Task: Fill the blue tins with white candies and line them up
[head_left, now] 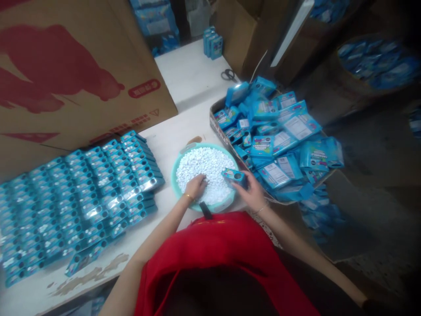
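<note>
A round turquoise basin (175, 175) full of small white candies (205, 164) stands on the white table in front of me. My left hand (196, 186) is in the candies at the basin's lower left, its fingertips pressed together among them; what they hold is too small to make out. My right hand (251, 191) grips a small blue box (234, 175) with a dark round opening, over the basin's right side. Right of the basin, a cardboard tray (219, 131) is heaped with blue boxes (262, 145).
Rows of stacked blue boxes (98, 184) cover the left of the table (194, 83). A large printed carton (82, 57) stands behind them. Scissors (228, 74) and several upright boxes (213, 44) are at the back. A container of blue packs (378, 61) is at the upper right.
</note>
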A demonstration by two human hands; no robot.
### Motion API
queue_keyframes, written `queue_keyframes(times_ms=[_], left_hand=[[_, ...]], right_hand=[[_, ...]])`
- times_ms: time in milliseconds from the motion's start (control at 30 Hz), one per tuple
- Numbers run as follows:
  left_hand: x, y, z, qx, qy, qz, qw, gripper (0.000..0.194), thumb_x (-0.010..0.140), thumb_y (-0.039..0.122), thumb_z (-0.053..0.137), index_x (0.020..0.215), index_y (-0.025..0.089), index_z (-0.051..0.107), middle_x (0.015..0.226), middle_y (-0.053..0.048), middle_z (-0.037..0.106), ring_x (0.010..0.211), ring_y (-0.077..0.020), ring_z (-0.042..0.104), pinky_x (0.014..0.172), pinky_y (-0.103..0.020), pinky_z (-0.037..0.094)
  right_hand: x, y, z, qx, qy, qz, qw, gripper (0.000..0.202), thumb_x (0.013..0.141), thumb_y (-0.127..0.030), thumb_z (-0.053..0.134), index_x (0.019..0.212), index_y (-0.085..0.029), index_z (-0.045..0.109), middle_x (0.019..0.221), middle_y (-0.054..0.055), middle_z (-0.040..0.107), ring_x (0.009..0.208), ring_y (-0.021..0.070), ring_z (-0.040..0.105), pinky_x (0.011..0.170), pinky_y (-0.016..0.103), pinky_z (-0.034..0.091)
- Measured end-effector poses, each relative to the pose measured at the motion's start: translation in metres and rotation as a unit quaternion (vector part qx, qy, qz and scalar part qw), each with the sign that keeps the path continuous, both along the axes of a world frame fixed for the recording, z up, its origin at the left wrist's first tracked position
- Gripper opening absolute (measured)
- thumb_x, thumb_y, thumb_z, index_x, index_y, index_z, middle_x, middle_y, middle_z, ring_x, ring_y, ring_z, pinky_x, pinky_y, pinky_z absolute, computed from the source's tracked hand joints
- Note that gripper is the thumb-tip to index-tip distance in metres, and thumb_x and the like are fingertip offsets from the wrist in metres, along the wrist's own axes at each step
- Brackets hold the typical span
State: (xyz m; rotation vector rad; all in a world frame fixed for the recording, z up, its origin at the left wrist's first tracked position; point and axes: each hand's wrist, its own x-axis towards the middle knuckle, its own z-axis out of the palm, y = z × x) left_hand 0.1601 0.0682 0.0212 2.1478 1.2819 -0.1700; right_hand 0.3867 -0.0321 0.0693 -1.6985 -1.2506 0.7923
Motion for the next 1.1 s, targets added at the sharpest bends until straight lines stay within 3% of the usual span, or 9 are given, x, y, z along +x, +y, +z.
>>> queue_keyframes(times_ms=[133, 333, 533, 667, 800, 867, 933, 1000, 1100], left_hand=[[-0.026, 0.008, 0.023, -0.023, -0.077, 0.007, 0.997, 0.028, 0.089, 0.034, 0.047, 0.111, 0.018, 0.055, 0.094, -0.005, 0.065, 0.084, -0.0163, 0.061, 0.081, -0.029, 0.048], [-0.052, 0.021, 0.102, -0.002, -0.149, -0.035, 0.988, 0.027, 0.09, 0.036, 0.047, 0.108, 0.018, 0.057, 0.093, -0.005, 0.063, 0.077, -0.0145, 0.058, 0.075, -0.028, 0.048], [-0.022, 0.026, 0.165, 0.046, -0.038, -0.18, 0.982, 0.021, 0.091, 0.031, 0.043, 0.101, 0.019, 0.058, 0.092, -0.005, 0.063, 0.081, -0.0165, 0.059, 0.073, -0.028, 0.047], [0.012, 0.012, 0.195, 0.087, 0.092, -0.2, 0.972, 0.021, 0.09, 0.019, 0.039, 0.09, 0.017, 0.06, 0.084, -0.008, 0.061, 0.077, -0.0198, 0.058, 0.069, -0.031, 0.047], [0.029, 0.002, 0.218, 0.129, 0.137, -0.234, 0.954, 0.026, 0.088, 0.008, 0.036, 0.09, 0.016, 0.06, 0.082, -0.01, 0.06, 0.08, -0.0238, 0.057, 0.067, -0.034, 0.046], [0.021, 0.006, 0.215, 0.155, 0.143, -0.229, 0.95, 0.024, 0.089, 0.011, 0.037, 0.094, 0.017, 0.06, 0.084, -0.01, 0.06, 0.082, -0.0241, 0.057, 0.066, -0.033, 0.046], [0.002, 0.014, 0.198, 0.167, 0.153, -0.186, 0.956, 0.02, 0.091, 0.017, 0.039, 0.097, 0.018, 0.058, 0.088, -0.009, 0.061, 0.084, -0.0231, 0.057, 0.066, -0.031, 0.045], [-0.021, 0.021, 0.164, 0.134, 0.175, -0.138, 0.966, 0.016, 0.091, 0.022, 0.042, 0.095, 0.018, 0.057, 0.09, -0.009, 0.061, 0.082, -0.022, 0.058, 0.065, -0.029, 0.045], [-0.042, 0.019, 0.1, 0.035, 0.164, -0.073, 0.983, 0.012, 0.089, 0.023, 0.046, 0.092, 0.018, 0.057, 0.092, -0.01, 0.062, 0.084, -0.0232, 0.06, 0.068, -0.031, 0.045]], right_hand=[[0.001, -0.004, 0.0, 0.0, -0.023, -0.004, 1.0, 0.047, 0.08, -0.043, 0.064, 0.119, -0.021, 0.05, 0.112, 0.009, 0.063, 0.103, 0.0254, 0.06, 0.092, 0.041, 0.047], [-0.006, 0.003, 0.005, 0.018, -0.106, 0.06, 0.992, 0.041, 0.086, -0.038, 0.057, 0.124, -0.022, 0.05, 0.116, 0.011, 0.061, 0.109, 0.0276, 0.058, 0.094, 0.042, 0.048], [-0.022, 0.014, 0.005, 0.043, -0.171, 0.144, 0.974, 0.043, 0.084, -0.021, 0.052, 0.127, -0.021, 0.05, 0.116, 0.012, 0.061, 0.109, 0.029, 0.056, 0.093, 0.045, 0.049], [-0.028, 0.016, 0.007, 0.054, -0.185, 0.168, 0.967, 0.041, 0.085, -0.019, 0.051, 0.126, -0.022, 0.051, 0.114, 0.011, 0.061, 0.107, 0.0283, 0.057, 0.093, 0.045, 0.049], [-0.028, 0.014, 0.007, 0.059, -0.154, 0.16, 0.973, 0.037, 0.088, -0.026, 0.052, 0.125, -0.021, 0.052, 0.114, 0.012, 0.062, 0.107, 0.0276, 0.058, 0.094, 0.044, 0.049], [-0.027, 0.013, 0.005, 0.04, -0.107, 0.14, 0.983, 0.038, 0.087, -0.031, 0.055, 0.124, -0.022, 0.052, 0.117, 0.011, 0.062, 0.11, 0.0275, 0.058, 0.096, 0.045, 0.048], [-0.025, 0.014, 0.003, -0.005, -0.03, 0.099, 0.995, 0.042, 0.083, -0.038, 0.061, 0.122, -0.022, 0.053, 0.118, 0.01, 0.063, 0.111, 0.028, 0.059, 0.097, 0.046, 0.048], [-0.025, 0.016, -0.001, -0.072, 0.072, 0.05, 0.994, 0.045, 0.077, -0.045, 0.067, 0.114, -0.021, 0.056, 0.111, 0.01, 0.066, 0.105, 0.0285, 0.062, 0.093, 0.046, 0.051], [-0.024, 0.02, -0.005, -0.148, 0.201, 0.017, 0.968, 0.042, 0.07, -0.048, 0.071, 0.099, -0.019, 0.06, 0.096, 0.008, 0.07, 0.093, 0.0269, 0.066, 0.083, 0.042, 0.056]])
